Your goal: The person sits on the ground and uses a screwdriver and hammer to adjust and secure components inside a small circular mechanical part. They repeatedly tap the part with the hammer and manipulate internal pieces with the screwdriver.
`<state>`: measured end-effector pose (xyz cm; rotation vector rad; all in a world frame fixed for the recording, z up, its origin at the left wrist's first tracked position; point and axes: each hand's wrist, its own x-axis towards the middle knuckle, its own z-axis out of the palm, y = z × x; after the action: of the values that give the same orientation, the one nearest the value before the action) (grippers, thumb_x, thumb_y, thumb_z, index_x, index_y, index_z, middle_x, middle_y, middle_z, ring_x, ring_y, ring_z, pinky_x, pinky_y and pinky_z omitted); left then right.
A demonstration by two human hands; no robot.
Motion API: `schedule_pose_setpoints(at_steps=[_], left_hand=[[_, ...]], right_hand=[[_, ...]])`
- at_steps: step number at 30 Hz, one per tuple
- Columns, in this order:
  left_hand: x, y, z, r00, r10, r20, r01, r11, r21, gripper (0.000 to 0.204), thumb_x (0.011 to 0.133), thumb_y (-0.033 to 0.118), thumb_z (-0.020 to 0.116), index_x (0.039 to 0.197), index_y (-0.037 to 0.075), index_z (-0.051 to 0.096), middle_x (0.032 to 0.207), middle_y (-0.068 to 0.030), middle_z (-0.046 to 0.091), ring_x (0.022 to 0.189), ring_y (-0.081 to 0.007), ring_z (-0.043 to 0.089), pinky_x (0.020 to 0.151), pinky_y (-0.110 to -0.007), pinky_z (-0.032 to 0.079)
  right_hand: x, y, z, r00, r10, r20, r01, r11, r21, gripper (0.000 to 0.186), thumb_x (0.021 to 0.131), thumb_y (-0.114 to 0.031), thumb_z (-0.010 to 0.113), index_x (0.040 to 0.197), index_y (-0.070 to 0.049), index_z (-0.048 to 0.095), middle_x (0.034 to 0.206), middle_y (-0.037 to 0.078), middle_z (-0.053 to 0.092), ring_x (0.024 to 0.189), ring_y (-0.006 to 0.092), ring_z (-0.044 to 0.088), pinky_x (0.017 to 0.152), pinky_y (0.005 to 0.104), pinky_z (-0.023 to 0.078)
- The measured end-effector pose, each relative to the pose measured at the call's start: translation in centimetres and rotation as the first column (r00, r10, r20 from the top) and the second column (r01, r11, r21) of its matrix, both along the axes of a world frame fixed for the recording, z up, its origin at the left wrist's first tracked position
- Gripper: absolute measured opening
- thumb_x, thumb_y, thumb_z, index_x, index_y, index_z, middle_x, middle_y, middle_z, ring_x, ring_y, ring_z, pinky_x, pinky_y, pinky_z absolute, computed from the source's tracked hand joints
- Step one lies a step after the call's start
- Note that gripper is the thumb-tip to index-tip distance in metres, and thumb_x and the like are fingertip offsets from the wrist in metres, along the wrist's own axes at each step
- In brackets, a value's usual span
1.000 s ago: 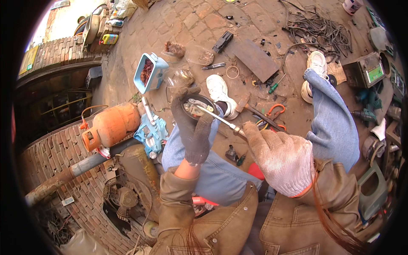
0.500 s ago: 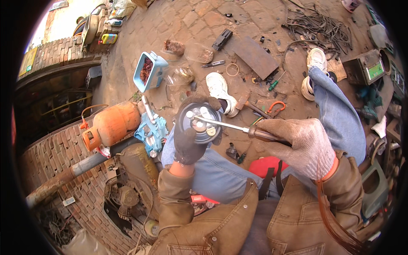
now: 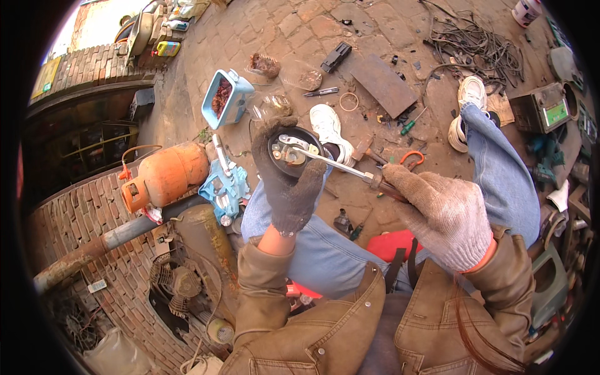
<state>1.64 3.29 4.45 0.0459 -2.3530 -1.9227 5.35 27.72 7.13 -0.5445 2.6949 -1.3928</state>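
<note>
My gloved left hand (image 3: 289,199) grips a round black part (image 3: 299,171), cup-shaped with several metal fittings inside; I cannot make out its exact kind. The fingers wrap its far left rim and the thumb presses the near right side. In my right hand (image 3: 447,212), in a pale, dirt-stained knit glove, is a screwdriver (image 3: 342,166) with a long steel shank. Its handle lies mostly hidden in the fist. The shank points left, and its tip reaches in among the metal fittings of the black part. Both hands are held above my knees.
A blue tub (image 3: 225,100) of reddish scrap stands ahead to the left, near an orange gas cylinder (image 3: 173,170). On the paving lie a hammer (image 3: 365,149), orange-handled scissors (image 3: 412,159), a green screwdriver (image 3: 412,122) and a flat metal plate (image 3: 384,85). Tangled cables (image 3: 478,47) lie far right.
The round black part has tilted and turned in my left hand, showing its inside at a different angle. The left thumb has shifted right. The screwdriver's tip stays at the part.
</note>
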Motion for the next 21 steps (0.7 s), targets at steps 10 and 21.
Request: schedule_pose_setpoints(at_steps=[10, 21], left_hand=[[-0.4, -0.6, -0.8, 0.987, -0.145, -0.063, 0.129, 0.968, -0.215, 0.078, 0.073, -0.002, 0.074, 0.139, 0.001, 0.034, 0.13, -0.0133, 0.045, 0.113, -0.0205, 0.051, 0.098, -0.033, 0.044], [-0.4, -1.0, -1.6, 0.961, -0.19, -0.199, 0.059, 0.848, -0.526, 0.077, 0.074, 0.003, 0.075, 0.14, 0.003, 0.035, 0.137, -0.0132, 0.044, 0.121, -0.0237, 0.049, 0.102, -0.035, 0.045]], right_hand=[[0.8, -1.0, 0.1, 0.997, 0.049, -0.063, -0.031, 0.966, 0.257, 0.049, 0.077, -0.011, 0.071, 0.124, -0.003, 0.061, 0.078, 0.008, 0.062, 0.065, 0.024, 0.064, 0.053, 0.0374, 0.051], [1.2, -2.1, 0.4, 1.0, -0.001, -0.023, 0.006, 0.972, 0.235, 0.046, 0.079, -0.011, 0.071, 0.123, -0.004, 0.06, 0.072, 0.009, 0.059, 0.058, 0.0251, 0.062, 0.048, 0.0386, 0.049]])
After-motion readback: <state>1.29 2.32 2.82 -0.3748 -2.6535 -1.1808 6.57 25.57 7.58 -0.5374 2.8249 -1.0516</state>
